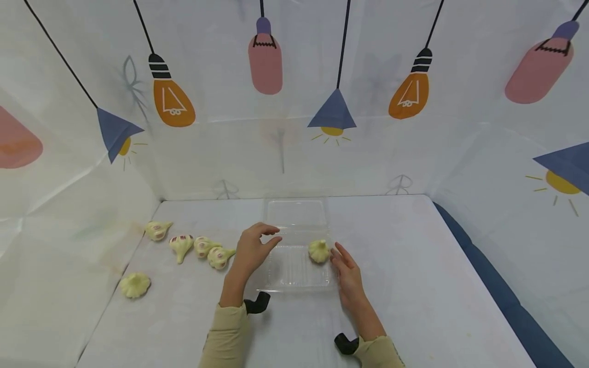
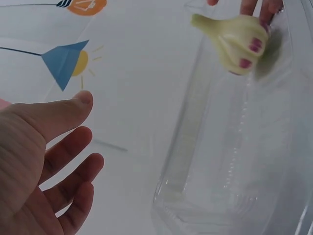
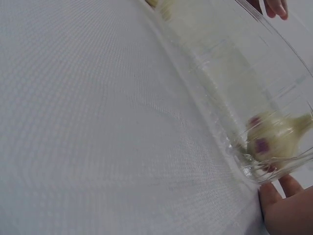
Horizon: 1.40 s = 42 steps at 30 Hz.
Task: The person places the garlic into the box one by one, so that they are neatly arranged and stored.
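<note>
A clear plastic clamshell container (image 1: 289, 273) lies opened on the table, its lid (image 1: 296, 212) folded back toward the wall. One garlic bulb (image 1: 318, 251) sits in the right end of its base, with purple marks showing on the bulb (image 2: 242, 44) in the left wrist view. My left hand (image 1: 252, 250) hovers over the container's left side, thumb and fingers apart with nothing between them. Beside the right end is my right hand (image 1: 348, 278), its loosely bent fingers right at the container's outer wall, close to the garlic bulb (image 3: 275, 139).
Several more garlic bulbs (image 1: 181, 246) lie on the left of the white table (image 1: 414, 276), one of them (image 1: 135, 284) apart near the left edge. A white sheet (image 1: 294, 148) printed with lamps hangs behind and at both sides. Black wrist mounts (image 1: 257, 302) stick out from the sleeves.
</note>
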Tool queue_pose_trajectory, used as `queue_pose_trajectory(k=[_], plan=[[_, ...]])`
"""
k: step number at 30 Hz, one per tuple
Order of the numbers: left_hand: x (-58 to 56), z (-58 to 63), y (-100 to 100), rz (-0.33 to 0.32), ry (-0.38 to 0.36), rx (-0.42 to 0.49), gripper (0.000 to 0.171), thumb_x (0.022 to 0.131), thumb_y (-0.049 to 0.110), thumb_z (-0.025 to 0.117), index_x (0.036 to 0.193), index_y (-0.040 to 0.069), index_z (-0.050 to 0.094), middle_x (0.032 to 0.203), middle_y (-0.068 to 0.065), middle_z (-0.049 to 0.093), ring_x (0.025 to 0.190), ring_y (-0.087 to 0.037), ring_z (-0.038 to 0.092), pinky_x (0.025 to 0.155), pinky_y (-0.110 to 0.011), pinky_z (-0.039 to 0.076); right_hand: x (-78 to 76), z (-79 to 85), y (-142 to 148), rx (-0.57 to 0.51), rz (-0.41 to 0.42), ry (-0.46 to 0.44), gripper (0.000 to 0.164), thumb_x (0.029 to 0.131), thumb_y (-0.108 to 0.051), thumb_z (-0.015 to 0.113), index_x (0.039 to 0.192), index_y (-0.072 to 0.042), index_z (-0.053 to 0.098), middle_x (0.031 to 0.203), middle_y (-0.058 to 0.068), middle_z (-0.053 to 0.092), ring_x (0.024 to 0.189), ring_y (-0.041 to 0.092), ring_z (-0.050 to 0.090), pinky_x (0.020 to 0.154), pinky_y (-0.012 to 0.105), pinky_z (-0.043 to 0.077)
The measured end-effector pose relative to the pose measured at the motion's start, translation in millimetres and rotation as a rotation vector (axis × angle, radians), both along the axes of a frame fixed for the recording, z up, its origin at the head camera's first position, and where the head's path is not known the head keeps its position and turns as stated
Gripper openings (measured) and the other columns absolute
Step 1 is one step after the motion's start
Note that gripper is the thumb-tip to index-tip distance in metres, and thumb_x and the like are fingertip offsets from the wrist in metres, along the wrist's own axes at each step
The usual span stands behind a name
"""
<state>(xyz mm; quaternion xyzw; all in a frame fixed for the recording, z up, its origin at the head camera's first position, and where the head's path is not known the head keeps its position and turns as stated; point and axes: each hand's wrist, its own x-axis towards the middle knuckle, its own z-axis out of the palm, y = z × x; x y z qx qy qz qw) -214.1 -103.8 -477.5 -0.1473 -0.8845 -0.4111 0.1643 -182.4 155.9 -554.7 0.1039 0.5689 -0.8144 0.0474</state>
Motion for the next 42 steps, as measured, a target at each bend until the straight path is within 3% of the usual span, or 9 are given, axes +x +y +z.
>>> queue_pose_trajectory(k=[11,24,31,42], plan=[[4.3,-10.5,-41,0.092,-0.023,0.027,0.02,0.084,0.013,0.078,0.102,0.007,0.073,0.096,-0.007,0.069,0.091,-0.03,0.064,0.076,-0.05,0.051,0.1,0.3,1,-0.005,-0.003,-0.007,0.052,0.099,0.001,0.046,0.149,-0.006,0.036,0.152,0.02,0.032,0.139,0.027,0.031,0.114,0.039,0.019],[11.5,-35.5,-82,0.215,-0.057,0.018,0.021,0.082,0.01,0.078,0.102,0.004,0.074,0.1,-0.011,0.068,0.101,-0.03,0.061,0.088,-0.047,0.045,-1.9,1.4,3,-0.012,-0.006,-0.011,0.053,0.098,0.003,0.046,0.149,-0.005,0.036,0.151,0.02,0.033,0.139,0.026,0.033,0.114,0.037,0.02],[16.3,-44.9,-96,0.254,-0.124,-0.026,0.025,0.081,0.013,0.079,0.103,0.002,0.073,0.103,-0.013,0.067,0.091,-0.03,0.061,0.081,-0.046,0.047,-1.6,0.2,4,-0.012,-0.007,-0.014,0.052,0.098,0.002,0.047,0.149,-0.005,0.036,0.151,0.02,0.033,0.139,0.026,0.032,0.114,0.037,0.02],[20.7,-63.2,-109,0.28,-0.058,-0.071,0.027,0.076,0.014,0.084,0.097,0.001,0.074,0.102,-0.018,0.064,0.099,-0.037,0.057,0.086,-0.051,0.043,-1.4,0.4,3,-0.012,-0.01,-0.008,0.053,0.098,0.003,0.047,0.149,-0.004,0.036,0.151,0.02,0.033,0.139,0.026,0.032,0.114,0.038,0.02]])
